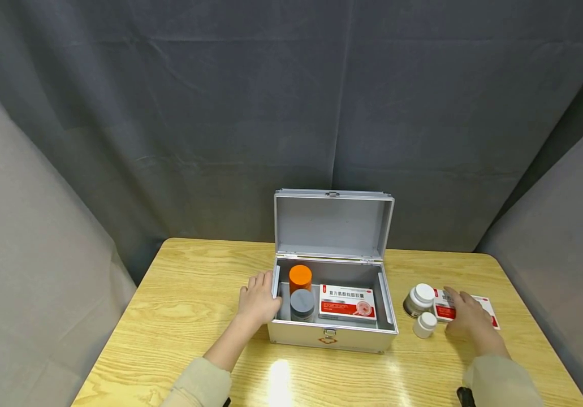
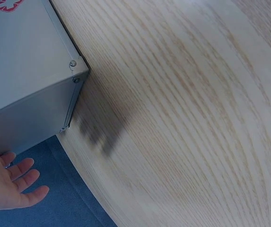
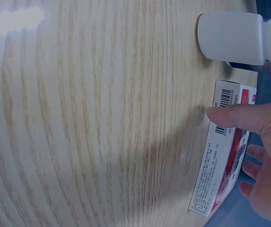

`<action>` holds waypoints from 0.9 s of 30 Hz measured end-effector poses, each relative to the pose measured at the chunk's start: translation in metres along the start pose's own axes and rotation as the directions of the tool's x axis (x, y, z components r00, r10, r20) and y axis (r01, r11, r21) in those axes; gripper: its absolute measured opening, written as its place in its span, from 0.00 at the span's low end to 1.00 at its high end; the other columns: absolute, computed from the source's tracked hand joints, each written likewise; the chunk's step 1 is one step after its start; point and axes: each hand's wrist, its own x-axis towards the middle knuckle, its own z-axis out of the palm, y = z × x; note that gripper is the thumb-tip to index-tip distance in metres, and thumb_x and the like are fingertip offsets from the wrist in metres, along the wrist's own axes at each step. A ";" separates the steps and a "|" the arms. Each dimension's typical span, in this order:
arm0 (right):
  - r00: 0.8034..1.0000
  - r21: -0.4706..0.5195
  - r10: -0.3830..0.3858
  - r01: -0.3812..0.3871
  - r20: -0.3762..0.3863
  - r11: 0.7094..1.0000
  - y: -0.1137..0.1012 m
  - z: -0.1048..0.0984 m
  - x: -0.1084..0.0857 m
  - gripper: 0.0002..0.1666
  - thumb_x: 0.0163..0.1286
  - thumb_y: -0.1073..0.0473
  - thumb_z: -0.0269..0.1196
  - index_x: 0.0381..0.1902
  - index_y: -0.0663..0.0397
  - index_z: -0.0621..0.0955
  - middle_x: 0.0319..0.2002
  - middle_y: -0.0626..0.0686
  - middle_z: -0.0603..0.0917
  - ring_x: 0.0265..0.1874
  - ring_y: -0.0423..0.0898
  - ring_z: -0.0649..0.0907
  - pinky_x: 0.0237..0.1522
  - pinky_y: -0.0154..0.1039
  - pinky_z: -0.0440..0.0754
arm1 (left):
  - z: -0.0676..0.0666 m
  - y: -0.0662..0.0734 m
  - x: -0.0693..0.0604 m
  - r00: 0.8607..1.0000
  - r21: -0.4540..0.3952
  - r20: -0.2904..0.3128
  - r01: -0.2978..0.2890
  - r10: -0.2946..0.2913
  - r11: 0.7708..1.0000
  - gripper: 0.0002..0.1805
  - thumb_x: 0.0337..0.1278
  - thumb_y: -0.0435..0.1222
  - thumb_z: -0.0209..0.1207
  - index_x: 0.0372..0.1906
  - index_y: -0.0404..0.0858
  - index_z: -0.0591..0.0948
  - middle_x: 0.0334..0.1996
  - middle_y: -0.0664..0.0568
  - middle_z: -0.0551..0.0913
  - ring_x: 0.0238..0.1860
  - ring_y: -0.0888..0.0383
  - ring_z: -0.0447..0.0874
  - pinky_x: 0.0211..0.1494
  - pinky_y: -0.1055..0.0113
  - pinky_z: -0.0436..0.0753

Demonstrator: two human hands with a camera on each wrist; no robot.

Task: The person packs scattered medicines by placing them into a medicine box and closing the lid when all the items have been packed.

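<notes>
My left hand (image 1: pixel 259 299) rests against the left wall of an open silver case (image 1: pixel 347 338), fingers extended; in the left wrist view the hand (image 2: pixel 5 184) lies by the case's side (image 2: pixel 31 113). Inside the case are an orange-capped bottle (image 1: pixel 300 276), a grey-capped jar (image 1: pixel 302 303) and a red-and-white box (image 1: pixel 347 302). At the right, my right hand (image 1: pixel 469 322) grips another red-and-white box (image 1: pixel 444 312) lying on the table. The right wrist view shows that hand (image 3: pixel 270 146) with its thumb along the printed side of the box (image 3: pixel 212 172) and fingers at the far side.
Two white-capped bottles, a larger one (image 1: pixel 420 299) and a smaller one (image 1: pixel 425 325), stand between the case and the right-hand box. The case's lid (image 1: pixel 333 226) stands raised at the back. A dark curtain (image 1: pixel 220 113) hangs behind the wooden table (image 1: pixel 179 305).
</notes>
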 end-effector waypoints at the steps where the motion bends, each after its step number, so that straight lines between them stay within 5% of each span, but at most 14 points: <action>1: 1.000 0.006 0.007 -0.007 0.008 1.000 0.000 0.000 0.000 0.60 0.36 0.66 0.67 0.67 0.60 0.50 0.59 0.79 0.49 0.56 0.79 0.51 0.50 0.74 0.49 | 0.000 0.000 0.000 1.000 -0.001 -0.003 -0.002 0.002 1.000 0.35 0.47 0.43 0.52 0.64 0.37 0.62 0.58 0.44 0.67 0.59 0.45 0.62 0.53 0.47 0.65; 27: 0.998 -0.016 -0.021 0.022 0.064 1.000 -0.002 0.000 0.012 0.53 0.41 0.71 0.63 0.66 0.63 0.54 0.63 0.77 0.47 0.60 0.77 0.45 0.55 0.71 0.40 | 0.003 -0.001 0.002 1.000 0.001 0.001 0.003 -0.003 1.000 0.35 0.48 0.44 0.52 0.65 0.37 0.61 0.59 0.44 0.67 0.60 0.45 0.61 0.54 0.47 0.64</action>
